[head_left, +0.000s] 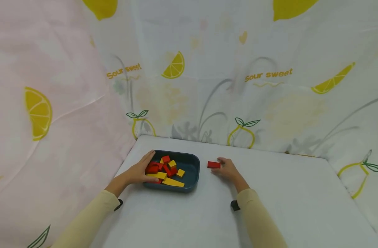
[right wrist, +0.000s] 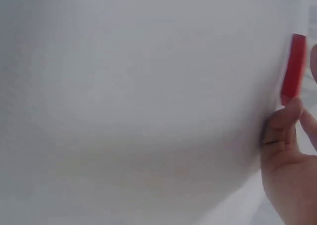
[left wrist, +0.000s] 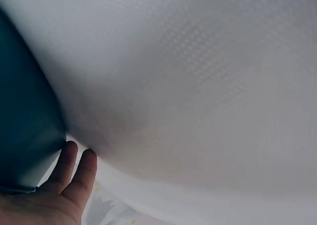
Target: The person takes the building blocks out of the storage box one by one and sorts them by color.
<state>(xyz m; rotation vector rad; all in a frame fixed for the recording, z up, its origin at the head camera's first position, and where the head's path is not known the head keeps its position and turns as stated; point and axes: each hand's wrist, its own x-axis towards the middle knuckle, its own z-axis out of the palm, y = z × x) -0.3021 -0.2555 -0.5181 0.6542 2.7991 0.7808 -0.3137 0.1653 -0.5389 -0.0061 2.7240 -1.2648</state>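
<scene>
A dark blue-grey rectangular tray holds several red and yellow toy blocks, piled towards its left side. My left hand rests at the tray's left end, fingers extended along the far left corner and thumb reaching over the near left side by a yellow block. In the left wrist view, two fairly straight fingers lie beside the tray's wall. To the right of the tray, my right hand holds a small red block between thumb and finger. The block's long side shows in the right wrist view.
A white cloth covers the table. Behind it hangs a pale curtain printed with lemons and lettering, and a pinkish stretch of cloth borders the left side.
</scene>
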